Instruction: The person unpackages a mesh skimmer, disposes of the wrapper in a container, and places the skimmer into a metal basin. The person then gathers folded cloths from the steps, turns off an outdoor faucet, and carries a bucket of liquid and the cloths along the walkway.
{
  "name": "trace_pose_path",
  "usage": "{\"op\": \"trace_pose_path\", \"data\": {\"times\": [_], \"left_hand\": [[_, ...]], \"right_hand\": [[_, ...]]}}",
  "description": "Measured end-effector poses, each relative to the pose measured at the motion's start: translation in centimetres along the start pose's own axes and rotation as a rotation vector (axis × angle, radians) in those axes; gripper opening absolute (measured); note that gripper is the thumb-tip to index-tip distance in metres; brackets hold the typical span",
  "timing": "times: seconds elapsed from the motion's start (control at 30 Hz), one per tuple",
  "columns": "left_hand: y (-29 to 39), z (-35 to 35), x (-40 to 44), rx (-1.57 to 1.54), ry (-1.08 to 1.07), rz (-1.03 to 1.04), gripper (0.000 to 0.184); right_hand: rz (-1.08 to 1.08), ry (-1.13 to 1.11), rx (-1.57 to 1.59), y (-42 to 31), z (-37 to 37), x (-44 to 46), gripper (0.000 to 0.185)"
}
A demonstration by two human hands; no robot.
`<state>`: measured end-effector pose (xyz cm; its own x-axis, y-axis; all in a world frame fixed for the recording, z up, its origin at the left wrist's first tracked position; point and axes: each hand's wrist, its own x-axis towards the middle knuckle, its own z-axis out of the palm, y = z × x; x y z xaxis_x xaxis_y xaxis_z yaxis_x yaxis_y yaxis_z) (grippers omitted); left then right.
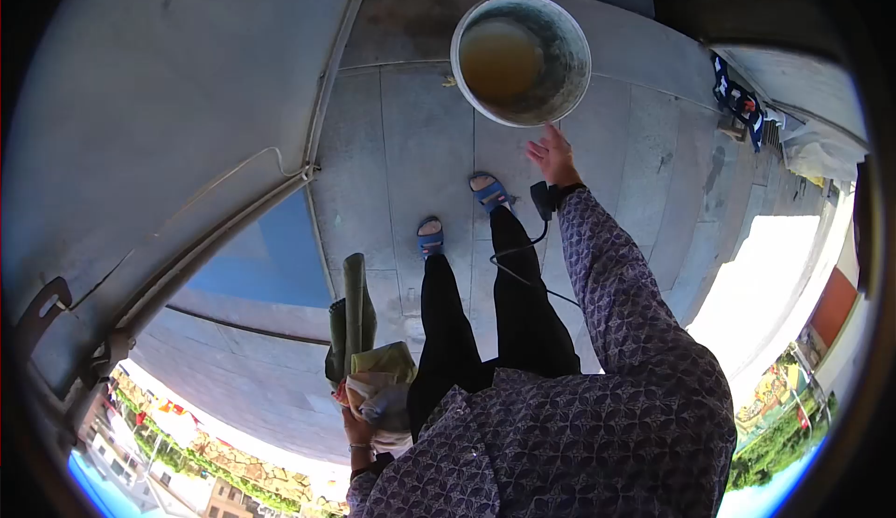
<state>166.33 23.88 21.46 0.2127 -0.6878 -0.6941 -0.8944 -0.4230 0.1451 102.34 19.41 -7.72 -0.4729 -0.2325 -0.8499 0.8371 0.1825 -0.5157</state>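
Just below a round bucket (577, 70) with brownish water inside, my right hand (553, 156) reaches out with its fingers apart. One fingertip is at the bucket's rim; whether it touches I cannot tell. A dark device with a cable is strapped at that wrist. Down at my left side, my left hand (357, 427) is closed around a bundle of cloths (378, 383), partly greenish and partly pale. Long green rolled pieces (355, 303) stick up from the same bundle. Most of the left fingers are hidden by the cloth.
I stand in blue sandals (430, 236) on grey floor tiles (411, 126). To the left is a large pale panel (168, 79) with a metal edge and a thin cord. Dark patterned fabric (737, 103) and a plastic bag (821, 156) lie at the right wall.
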Motion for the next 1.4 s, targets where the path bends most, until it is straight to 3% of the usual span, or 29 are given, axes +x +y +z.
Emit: {"op": "trace_pose_path", "data": {"times": [0.03,0.07,0.17,0.23,0.3,0.4,0.57,0.63,0.73,0.87,0.93,1.03,1.13,1.2,1.3,1.37,1.4], "left_hand": [[-0.4,1.1,0.7,-0.063,-0.043,-0.094,0.059],[1.8,1.4,-0.6,-0.013,-0.048,-0.109,0.048],[0.1,3.7,-2.3,0.076,-0.041,-0.151,0.043],[2.3,4.8,-4.0,0.001,-0.015,-0.108,0.039],[3.2,5.3,-5.4,0.004,-0.058,-0.213,0.033],[3.6,6.0,-7.5,-0.055,0.026,-0.296,0.034],[2.2,7.5,-9.6,-0.136,0.038,-0.374,0.046],[1.5,7.9,-10.4,-0.145,0.036,-0.38,0.048],[-0.2,8.0,-11.5,-0.143,-0.009,-0.473,0.052],[-6.3,11.6,-13.0,-0.262,0.005,-0.415,0.053],[-10.0,12.5,-13.3,-0.313,-0.022,-0.512,0.052],[-15.3,14.2,-13.7,-0.435,0.094,-0.475,0.055],[-19.1,12.6,-15.3,-0.569,0.106,-0.37,0.055],[-22.2,12.2,-15.9,-0.594,0.144,-0.355,0.055],[-29.1,16.0,-16.4,-0.618,0.187,-0.352,0.053],[-31.8,15.5,-16.4,-0.659,0.126,-0.461,0.062],[-31.6,13.2,-17.3,-0.599,0.106,-0.416,0.077]], "right_hand": [[-0.043,0.016,0.089,0.7,0.2,1.7,0.063],[-0.075,0.022,0.171,0.5,0.6,2.7,0.064],[0.003,-0.015,0.12,0.8,-0.8,7.0,0.056],[-0.068,-0.14,0.098,-0.3,-1.2,7.1,0.048],[-0.072,-0.198,0.079,-0.3,-2.3,9.3,0.042],[0.048,-0.064,0.17,-2.2,-1.8,11.3,0.036],[0.002,0.064,-0.046,-8.3,4.0,4.7,0.05],[-0.079,-0.071,-0.15,-9.4,3.2,3.4,0.054],[-0.097,-0.043,-0.283,-10.5,5.1,-1.3,0.053],[-0.213,0.005,-0.517,-10.1,5.2,-9.1,0.055],[-0.282,-0.038,-0.597,-9.5,5.2,-12.6,0.052],[-0.299,-0.108,-0.693,-7.6,2.0,-16.1,0.051],[-0.402,-0.009,-0.657,-4.9,0.5,-25.4,0.051],[-0.354,0.027,-0.7,-3.1,-0.8,-26.1,0.054],[-0.357,-0.13,-0.528,0.6,-2.7,-28.3,0.053],[-0.326,-0.128,-0.52,3.1,-2.4,-30.7,0.052],[-0.289,-0.113,-0.608,4.2,-2.5,-31.7,0.052]]}}
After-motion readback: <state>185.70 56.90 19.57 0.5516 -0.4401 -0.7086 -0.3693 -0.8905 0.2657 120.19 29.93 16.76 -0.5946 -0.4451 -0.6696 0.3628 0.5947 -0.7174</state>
